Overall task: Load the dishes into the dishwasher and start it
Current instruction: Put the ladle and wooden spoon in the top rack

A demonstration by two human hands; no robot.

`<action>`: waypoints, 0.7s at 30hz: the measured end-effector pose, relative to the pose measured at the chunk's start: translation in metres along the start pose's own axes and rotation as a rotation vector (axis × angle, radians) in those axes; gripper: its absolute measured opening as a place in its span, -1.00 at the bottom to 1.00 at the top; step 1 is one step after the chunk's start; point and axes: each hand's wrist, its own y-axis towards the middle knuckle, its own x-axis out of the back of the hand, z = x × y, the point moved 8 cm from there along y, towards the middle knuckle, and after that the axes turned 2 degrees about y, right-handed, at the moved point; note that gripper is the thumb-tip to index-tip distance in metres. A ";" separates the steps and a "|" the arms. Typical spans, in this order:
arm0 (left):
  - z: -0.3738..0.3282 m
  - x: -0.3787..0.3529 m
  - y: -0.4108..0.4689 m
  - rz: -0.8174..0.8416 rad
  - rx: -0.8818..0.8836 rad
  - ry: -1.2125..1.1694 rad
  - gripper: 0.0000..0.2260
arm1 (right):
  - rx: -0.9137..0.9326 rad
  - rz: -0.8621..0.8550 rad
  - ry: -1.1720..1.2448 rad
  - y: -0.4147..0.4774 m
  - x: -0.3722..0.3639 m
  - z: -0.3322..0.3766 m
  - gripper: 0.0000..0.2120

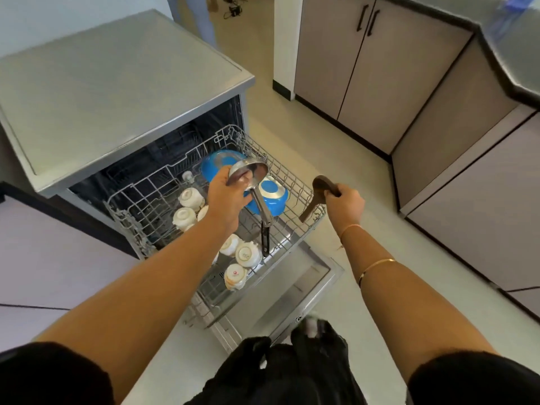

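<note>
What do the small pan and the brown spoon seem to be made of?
The small pan in the left hand: likely stainless steel, polished; silvery and reflective; black handle end looks plastic. The brown spoon in the right hand: probably wood, matt brown, without shine.

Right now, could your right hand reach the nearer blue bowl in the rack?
Probably yes for reach: the right hand hovers just beside the nearer blue bowl, with open space between. But it grips a wooden spoon, so it cannot take the bowl.

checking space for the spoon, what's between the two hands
Head view: an upturned blue bowl in the rack, pan handle across it, between the left hand and the right hand holding the spoon.
</note>
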 end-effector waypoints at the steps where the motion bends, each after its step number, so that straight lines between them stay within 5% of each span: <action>1: 0.003 -0.004 0.005 0.005 0.014 0.005 -0.80 | -0.010 0.007 0.006 0.007 -0.005 -0.005 -0.81; 12: 0.033 -0.044 0.054 -0.051 0.084 -0.005 -0.85 | -0.109 0.207 0.012 0.073 -0.053 -0.054 -0.76; 21: 0.066 -0.062 0.082 -0.093 0.130 0.016 -0.85 | -0.181 0.580 -0.340 0.094 -0.105 -0.097 -0.78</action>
